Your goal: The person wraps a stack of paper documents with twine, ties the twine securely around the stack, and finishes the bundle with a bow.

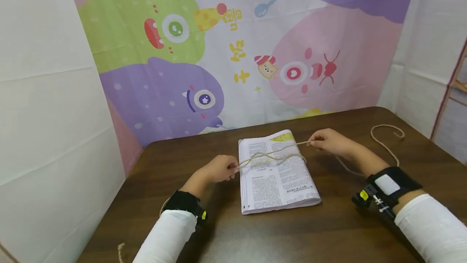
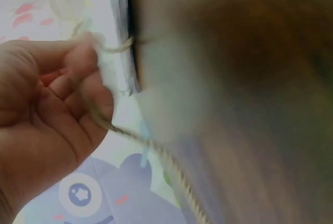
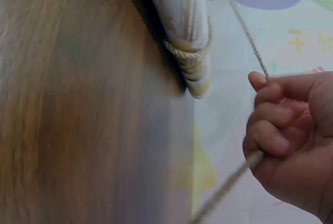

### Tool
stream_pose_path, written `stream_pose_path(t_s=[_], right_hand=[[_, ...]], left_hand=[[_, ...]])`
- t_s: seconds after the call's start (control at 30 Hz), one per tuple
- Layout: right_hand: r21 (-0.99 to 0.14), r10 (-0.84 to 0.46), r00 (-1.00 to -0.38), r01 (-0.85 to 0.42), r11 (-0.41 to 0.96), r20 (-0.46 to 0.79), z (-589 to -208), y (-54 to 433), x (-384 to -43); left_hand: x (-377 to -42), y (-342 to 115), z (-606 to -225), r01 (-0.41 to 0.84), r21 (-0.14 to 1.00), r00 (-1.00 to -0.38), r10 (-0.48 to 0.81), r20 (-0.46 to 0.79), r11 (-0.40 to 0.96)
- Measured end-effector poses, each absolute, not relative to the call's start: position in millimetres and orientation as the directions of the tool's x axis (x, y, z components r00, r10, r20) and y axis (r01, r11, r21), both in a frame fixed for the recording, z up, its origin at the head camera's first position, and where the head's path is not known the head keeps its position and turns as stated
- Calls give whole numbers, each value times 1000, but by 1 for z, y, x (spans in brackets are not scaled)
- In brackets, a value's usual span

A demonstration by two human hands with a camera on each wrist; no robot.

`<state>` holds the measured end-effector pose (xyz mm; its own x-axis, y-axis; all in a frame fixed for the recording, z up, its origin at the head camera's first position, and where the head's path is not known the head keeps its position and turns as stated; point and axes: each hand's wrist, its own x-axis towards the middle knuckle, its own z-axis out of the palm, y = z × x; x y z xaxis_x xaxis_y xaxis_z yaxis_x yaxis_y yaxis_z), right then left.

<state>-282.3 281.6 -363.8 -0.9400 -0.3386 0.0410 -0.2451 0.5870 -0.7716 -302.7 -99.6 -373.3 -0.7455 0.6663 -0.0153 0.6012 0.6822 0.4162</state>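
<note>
A folded newspaper [image 1: 266, 190] lies on the wooden table with twine [image 1: 282, 158] passed around it and crossing over its top. At the paper's left edge my left hand [image 1: 220, 168] pinches one strand between thumb and fingers; in the left wrist view the twine's tail [image 2: 177, 174] runs down out of that hand. My right hand [image 1: 330, 140], past the paper's upper right edge, pinches the other strand, which stretches taut over the paper. In the right wrist view the right hand's fingers [image 3: 268, 125] are curled around the twine, and a loop [image 3: 187, 53] wraps the newspaper's folded edge.
The brown table [image 1: 292, 238] extends around the paper. Loose twine [image 1: 386, 145] curls to the right of my right arm, and a frayed twine end [image 1: 121, 249] lies at the lower left. A cartoon-printed cloth [image 1: 240, 105] hangs behind the table's far edge.
</note>
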Motion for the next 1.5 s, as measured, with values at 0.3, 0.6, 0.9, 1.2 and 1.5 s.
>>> stream_pose_path(t_s=[0.3,0.6,0.9,1.2,1.5], right_hand=[[-615,-347,-916,-394,683,202,-360,286,-282],[-568,-363,-904,-426,704,228,-372,275,-281],[-601,-350,-912,-405,689,214,-375,262,-283],[-567,-339,-917,-397,722,211,-381,269,-285],[-536,-329,-917,-398,744,225,-380,283,-285]], left_hand=[[-314,-101,-361,473,604,-868,458,194,641],[-309,-79,-350,461,688,-869,444,220,561],[-300,-34,-322,594,617,-777,566,274,516],[-306,-28,-322,530,696,-815,519,259,485],[-327,-83,-344,410,699,-897,397,193,586]])
